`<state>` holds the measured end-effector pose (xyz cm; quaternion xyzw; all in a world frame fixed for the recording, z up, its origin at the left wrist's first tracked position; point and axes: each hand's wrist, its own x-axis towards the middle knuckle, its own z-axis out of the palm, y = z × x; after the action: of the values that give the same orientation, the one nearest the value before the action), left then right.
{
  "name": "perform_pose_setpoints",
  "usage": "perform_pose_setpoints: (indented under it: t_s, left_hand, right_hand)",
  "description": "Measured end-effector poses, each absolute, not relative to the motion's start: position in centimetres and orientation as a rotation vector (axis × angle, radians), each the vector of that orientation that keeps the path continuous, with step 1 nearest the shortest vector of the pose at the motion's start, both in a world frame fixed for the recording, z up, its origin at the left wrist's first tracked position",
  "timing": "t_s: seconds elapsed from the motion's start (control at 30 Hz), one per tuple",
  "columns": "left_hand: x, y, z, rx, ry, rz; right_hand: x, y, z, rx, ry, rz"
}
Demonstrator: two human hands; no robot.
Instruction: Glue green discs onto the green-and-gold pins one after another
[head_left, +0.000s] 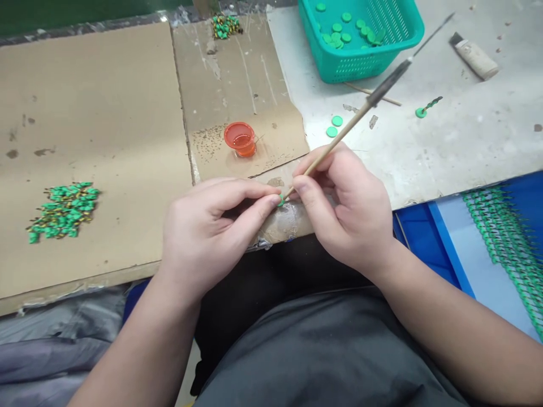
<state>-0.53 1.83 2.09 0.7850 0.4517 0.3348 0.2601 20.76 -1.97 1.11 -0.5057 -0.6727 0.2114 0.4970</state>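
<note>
Between thumb and forefinger, my left hand (212, 226) pinches a small green piece (281, 200), mostly hidden by the fingertips. My right hand (348, 203) is closed around a thin wooden stick (339, 138) like a pen. The stick's lower end meets the green piece, though I cannot tell if it touches. Its upper end has a dark wrapping and a thin metal spike pointing up and right. Just beyond the hands stands a small orange cup (240, 139) with some liquid in it. Two green discs (336, 121) lie past my right hand.
At left lies a pile of small green and dark-yellow pieces (68, 209), with a smaller pile (226, 26) at the back. A teal basket (352, 70) holds several green discs. Rightward are a green disc with a stem (421, 113), a tube (475, 56), and rows of green pieces (504, 249).
</note>
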Motion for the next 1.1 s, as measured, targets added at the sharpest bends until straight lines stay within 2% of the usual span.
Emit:
perform_pose_setpoints:
  t_s: [0.33,1.1]
  left_hand:
    - [-0.5,1.7,2.0,2.14,1.225,0.926]
    - [-0.5,2.1,1.8,2.177,1.157,0.975]
  right_hand:
    - [20.9,-1.8,0.5,-1.16,-1.78,0.323]
    - [22.0,-0.4,1.3,-1.162,-1.732,0.464]
